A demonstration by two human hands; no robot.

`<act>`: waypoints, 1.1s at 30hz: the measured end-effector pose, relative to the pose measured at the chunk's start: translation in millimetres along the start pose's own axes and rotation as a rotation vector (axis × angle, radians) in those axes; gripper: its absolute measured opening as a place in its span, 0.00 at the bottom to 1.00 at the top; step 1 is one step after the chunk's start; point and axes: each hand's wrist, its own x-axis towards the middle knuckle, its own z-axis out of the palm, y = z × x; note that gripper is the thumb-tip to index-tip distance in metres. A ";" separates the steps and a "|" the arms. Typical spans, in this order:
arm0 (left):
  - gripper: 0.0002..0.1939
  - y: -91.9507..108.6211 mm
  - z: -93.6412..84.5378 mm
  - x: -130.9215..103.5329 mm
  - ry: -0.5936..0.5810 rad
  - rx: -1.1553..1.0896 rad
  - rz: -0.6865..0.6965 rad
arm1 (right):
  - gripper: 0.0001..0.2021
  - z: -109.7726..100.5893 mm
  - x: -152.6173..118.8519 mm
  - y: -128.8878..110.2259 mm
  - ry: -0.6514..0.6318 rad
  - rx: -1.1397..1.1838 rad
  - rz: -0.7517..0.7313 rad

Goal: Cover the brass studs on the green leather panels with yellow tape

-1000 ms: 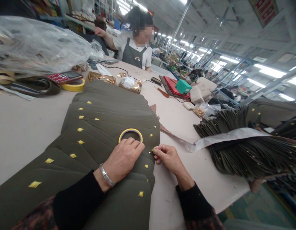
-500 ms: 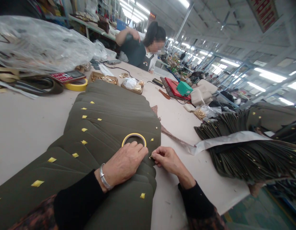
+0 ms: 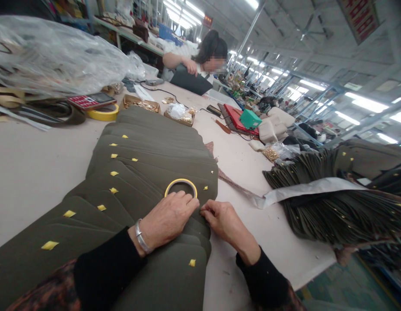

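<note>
Overlapping dark olive panels (image 3: 148, 147) lie fanned out before me, with small yellow tape pieces (image 3: 113, 173) stuck on several of them. Over the panels my left hand (image 3: 170, 216), a silver bangle at its wrist, has its fingers curled at the near rim of a yellow tape roll (image 3: 181, 181). Its fingertips are hidden from view. At the panels' right edge my right hand (image 3: 224, 218) pinches a tiny gold-coloured piece (image 3: 201, 211) between thumb and index finger. The two hands are close together but apart.
A thick stack of olive panels (image 3: 336, 216) with a pale strip across it is on the right. Boxes of gold hardware (image 3: 140, 104), another tape roll (image 3: 105, 113) and a plastic-covered heap (image 3: 58, 60) lie farther back. Across the table a co-worker holds a dark panel (image 3: 190, 80).
My right hand has shifted slightly left, nearer my left hand, over the panel edge. My left hand stays almost still. The co-worker's dark panel has come down toward the table.
</note>
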 end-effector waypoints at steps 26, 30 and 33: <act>0.11 -2.0 -8.3 -1.3 0.174 -0.151 0.121 | 0.11 -14.6 10.7 -9.3 -0.150 0.047 0.025; 0.11 -6.3 -4.2 -5.3 0.257 -0.208 0.123 | 0.12 -23.5 -1.0 -0.5 -0.334 0.296 -0.032; 0.13 -8.3 -2.0 -6.7 0.304 -0.259 0.098 | 0.10 -23.0 -6.3 2.0 0.047 0.350 0.012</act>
